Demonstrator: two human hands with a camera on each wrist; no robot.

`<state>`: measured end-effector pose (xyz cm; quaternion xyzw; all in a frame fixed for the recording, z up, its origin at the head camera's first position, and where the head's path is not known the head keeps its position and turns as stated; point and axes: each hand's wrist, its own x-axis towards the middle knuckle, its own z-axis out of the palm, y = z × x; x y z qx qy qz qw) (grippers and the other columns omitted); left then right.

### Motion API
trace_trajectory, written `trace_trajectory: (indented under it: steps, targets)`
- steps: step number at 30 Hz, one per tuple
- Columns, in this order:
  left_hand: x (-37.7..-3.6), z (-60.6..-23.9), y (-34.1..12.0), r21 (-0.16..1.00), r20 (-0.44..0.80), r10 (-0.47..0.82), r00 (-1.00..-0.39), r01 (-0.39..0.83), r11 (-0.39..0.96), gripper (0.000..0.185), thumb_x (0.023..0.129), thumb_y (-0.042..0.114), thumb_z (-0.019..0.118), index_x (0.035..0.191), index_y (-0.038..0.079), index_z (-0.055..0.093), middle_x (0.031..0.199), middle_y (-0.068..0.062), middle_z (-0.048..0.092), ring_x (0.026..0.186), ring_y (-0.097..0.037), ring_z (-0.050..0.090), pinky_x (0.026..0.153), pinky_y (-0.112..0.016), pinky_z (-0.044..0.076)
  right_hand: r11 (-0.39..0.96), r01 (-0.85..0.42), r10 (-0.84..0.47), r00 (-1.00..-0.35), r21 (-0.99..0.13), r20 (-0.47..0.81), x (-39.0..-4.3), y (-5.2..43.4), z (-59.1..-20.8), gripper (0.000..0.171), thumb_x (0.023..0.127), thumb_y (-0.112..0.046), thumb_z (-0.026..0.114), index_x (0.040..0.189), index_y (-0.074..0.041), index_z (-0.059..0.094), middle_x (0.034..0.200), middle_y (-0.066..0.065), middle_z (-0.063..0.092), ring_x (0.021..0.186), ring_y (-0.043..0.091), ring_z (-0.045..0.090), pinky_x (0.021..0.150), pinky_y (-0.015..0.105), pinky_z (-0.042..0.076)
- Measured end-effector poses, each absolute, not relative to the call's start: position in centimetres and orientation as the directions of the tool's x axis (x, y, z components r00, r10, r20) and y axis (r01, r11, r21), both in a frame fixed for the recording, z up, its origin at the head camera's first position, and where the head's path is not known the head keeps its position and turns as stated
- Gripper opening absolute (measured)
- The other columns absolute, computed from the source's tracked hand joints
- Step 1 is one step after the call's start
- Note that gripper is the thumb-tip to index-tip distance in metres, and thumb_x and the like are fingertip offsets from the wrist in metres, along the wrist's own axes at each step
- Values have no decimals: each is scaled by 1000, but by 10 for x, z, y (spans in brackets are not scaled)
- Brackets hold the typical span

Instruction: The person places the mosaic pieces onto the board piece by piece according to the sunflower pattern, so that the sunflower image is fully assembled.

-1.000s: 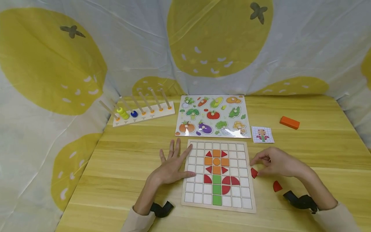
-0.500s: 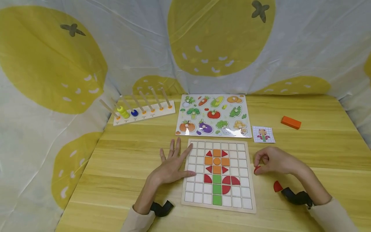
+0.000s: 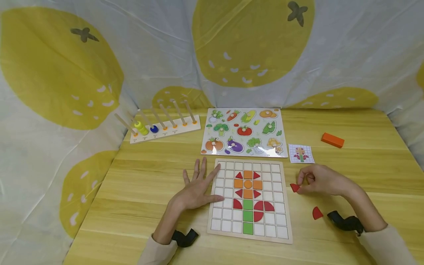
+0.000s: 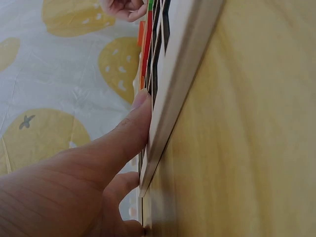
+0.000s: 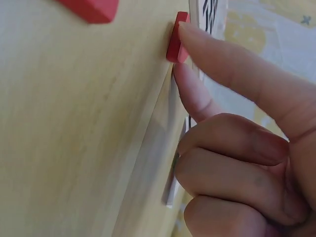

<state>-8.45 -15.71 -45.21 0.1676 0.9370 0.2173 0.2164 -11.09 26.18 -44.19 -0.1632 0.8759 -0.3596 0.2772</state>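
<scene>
With its fingers spread, my left hand (image 3: 195, 191) rests at the left edge of the wooden grid board (image 3: 287, 221). Its thumb (image 4: 133, 118) lies over the board's rim in the left wrist view. On the grid, orange, green and red pieces form a flower. Just right of the board, my right hand (image 3: 324, 180) pinches a red quarter-circle block (image 3: 294, 187) between thumb and index finger. In the right wrist view that block (image 5: 177, 42) is at the fingertips, the other fingers curled. A second red quarter-circle block (image 3: 317, 212) lies nearer the right wrist.
Behind the board lies a vegetable peg puzzle (image 3: 243, 141). A small pattern card (image 3: 301, 153) is to its right, and an orange block (image 3: 332, 140) sits farther right. A counting rack with upright pegs (image 3: 165, 129) stands back left. Fruit-print cloth (image 3: 159, 48) hangs behind the table.
My right hand has drawn slightly away from the board to the right. The red block at its fingertips has turned and shifted a little away from me. My left hand keeps its place.
</scene>
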Motion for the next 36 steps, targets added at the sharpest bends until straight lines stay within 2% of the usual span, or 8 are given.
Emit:
trace_trajectory:
  steps: [5, 14, 22, 28, 36]
  targets:
    - [-84, -453, -157, 477, -332, 406, -851, 221, 851, 100, 92, 58, 71, 168, 29, 14, 171, -19, -22, 157, -42, -25, 113, -82, -14, 694, -75, -459, -812, -716, -360, -110, 254, -444, 29, 80, -28, 89, 91, -11, 68, 61, -6, 44, 53, 6, 42, 51, 21, 33]
    - [-85, -453, -157, 476, -333, 420, -844, 234, 848, 100, 92, 58, 71, 168, 28, 13, 170, -19, -24, 157, -42, -25, 113, -83, -15, 717, -125, -432, -852, -685, -297, -108, 250, -439, 23, 84, -19, 85, 102, -10, 73, 64, -6, 42, 57, 5, 38, 53, 22, 31]
    - [-85, -452, -158, 479, -334, 416, -846, 227, 848, 100, 92, 58, 71, 168, 29, 13, 171, -19, -23, 157, -42, -26, 113, -82, -15, 724, -80, -405, -854, -685, -328, -110, 250, -443, 30, 78, -20, 90, 99, -10, 70, 61, -6, 40, 55, 7, 38, 52, 22, 32]
    - [-84, -451, -158, 482, -335, 417, -845, 226, 847, 100, 92, 58, 71, 168, 29, 12, 170, -19, -24, 157, -42, -26, 113, -82, -16, 732, -125, -397, -877, -669, -270, -113, 254, -443, 23, 82, -15, 87, 99, -9, 73, 63, -6, 37, 58, 7, 36, 53, 24, 30]
    - [-84, -451, -158, 494, -326, 417, -848, 223, 840, 99, 92, 56, 72, 168, 27, 15, 171, -20, -22, 157, -43, -25, 112, -83, -16, 721, -200, -411, -895, -664, -176, -115, 254, -434, 22, 87, -16, 83, 103, -5, 74, 64, -7, 36, 59, 3, 33, 53, 23, 30]
